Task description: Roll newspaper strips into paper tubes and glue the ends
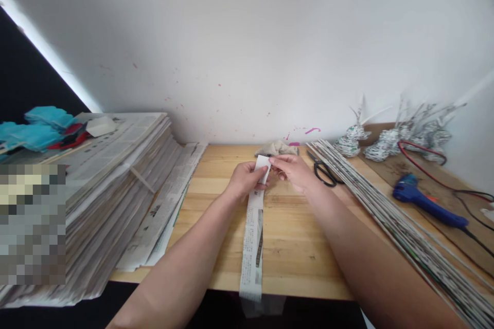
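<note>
A long strip of newspaper [252,247] runs from my hands down toward me and hangs past the front edge of the wooden table [301,257]. My left hand [246,179] grips the strip near its far end, thumb on top. At the strip's top right corner, the fingers of my right hand [289,168] pinch the paper. The end between my hands is plain white, while printed text covers the lower length. Just behind my hands lies a crumpled greyish cloth [278,148].
A tall newspaper stack [127,164] stands left, with loose sheets [165,211] beside it. On the right are black-handled scissors [326,174], a bundle of thin rolled paper sticks [393,221], a blue glue gun [424,203] with its cord, and several woven paper figures [349,141] on cardboard.
</note>
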### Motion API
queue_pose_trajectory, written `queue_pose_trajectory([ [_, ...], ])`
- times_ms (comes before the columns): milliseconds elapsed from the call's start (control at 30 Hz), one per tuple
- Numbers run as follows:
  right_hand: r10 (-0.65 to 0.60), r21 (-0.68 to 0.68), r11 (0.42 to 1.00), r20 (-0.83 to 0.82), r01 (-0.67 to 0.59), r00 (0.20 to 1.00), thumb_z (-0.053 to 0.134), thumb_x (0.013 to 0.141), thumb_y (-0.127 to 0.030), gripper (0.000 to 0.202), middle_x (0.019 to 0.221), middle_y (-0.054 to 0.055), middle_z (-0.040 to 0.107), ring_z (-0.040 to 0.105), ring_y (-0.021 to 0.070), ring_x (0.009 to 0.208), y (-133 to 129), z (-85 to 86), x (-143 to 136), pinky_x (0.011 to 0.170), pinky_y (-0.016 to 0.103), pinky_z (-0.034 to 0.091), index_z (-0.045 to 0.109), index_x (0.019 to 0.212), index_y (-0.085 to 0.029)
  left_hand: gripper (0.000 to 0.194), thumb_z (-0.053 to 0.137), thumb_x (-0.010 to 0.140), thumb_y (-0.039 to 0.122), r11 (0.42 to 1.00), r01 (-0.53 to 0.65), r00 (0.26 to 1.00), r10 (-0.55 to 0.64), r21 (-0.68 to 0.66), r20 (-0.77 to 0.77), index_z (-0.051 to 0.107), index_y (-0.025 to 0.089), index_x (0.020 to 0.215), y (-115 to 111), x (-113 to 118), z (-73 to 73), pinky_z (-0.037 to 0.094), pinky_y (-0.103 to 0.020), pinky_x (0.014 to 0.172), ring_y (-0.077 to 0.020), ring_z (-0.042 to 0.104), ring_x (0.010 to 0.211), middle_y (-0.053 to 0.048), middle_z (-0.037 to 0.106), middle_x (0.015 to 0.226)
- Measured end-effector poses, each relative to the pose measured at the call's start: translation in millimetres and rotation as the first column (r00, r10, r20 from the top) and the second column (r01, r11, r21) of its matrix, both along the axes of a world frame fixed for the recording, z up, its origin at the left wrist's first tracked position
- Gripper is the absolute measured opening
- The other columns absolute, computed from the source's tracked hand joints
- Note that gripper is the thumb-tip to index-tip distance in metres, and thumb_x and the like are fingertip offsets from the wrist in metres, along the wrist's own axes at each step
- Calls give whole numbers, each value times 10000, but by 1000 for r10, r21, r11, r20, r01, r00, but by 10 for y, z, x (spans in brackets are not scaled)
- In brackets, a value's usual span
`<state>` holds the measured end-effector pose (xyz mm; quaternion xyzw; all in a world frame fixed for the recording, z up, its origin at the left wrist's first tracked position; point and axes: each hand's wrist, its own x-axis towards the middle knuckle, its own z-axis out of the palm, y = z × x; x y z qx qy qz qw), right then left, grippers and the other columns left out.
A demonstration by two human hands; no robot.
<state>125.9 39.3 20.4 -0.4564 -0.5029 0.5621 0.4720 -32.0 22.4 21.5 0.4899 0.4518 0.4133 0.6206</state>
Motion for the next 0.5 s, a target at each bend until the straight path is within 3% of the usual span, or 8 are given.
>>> queue_pose_trajectory([
  [300, -118, -31, 993, 17, 118, 993, 803, 554, -430, 332, 513, -17, 522, 429, 81, 467, -4, -18, -67, 362, 198, 226, 644, 630, -149, 224, 672, 743, 341, 999, -26, 998, 28, 27, -54, 689, 135, 829, 4, 18, -15, 533, -259, 541, -153, 638, 583, -51, 673, 669],
  [500, -113, -5, 994, -5, 113, 994, 770, 608, -501, 402, 527, -20, 489, 409, 72, 468, 8, -33, -62, 360, 194, 213, 558, 563, -162, 224, 649, 759, 342, 998, -17, 997, 22, 59, -72, 686, 130, 822, 4, 16, -33, 530, -260, 537, -156, 633, 590, -52, 664, 657],
])
